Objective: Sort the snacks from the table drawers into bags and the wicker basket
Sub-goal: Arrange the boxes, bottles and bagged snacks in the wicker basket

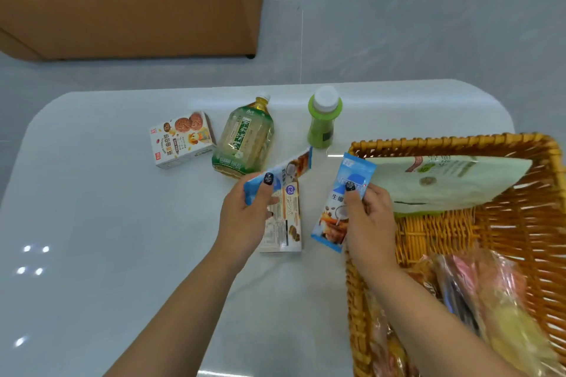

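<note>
My left hand (245, 217) pinches a blue snack packet (294, 168) above the white table, thumb on top. Under that hand lies a flat white snack box (288, 223) marked C2. My right hand (367, 217) grips a second blue packet (349, 180) upright, just outside the left rim of the wicker basket (520, 223). Inside the basket a pale green pouch (444, 187) leans against the far side, and several clear-wrapped snacks (490, 300) lie at the near end.
On the white table (107, 239) stand a cookie box (180, 139), a green tea bottle (245, 141) and a small green bottle with a white cap (323, 122). A brown cabinet (128, 0) sits on the grey floor beyond the table.
</note>
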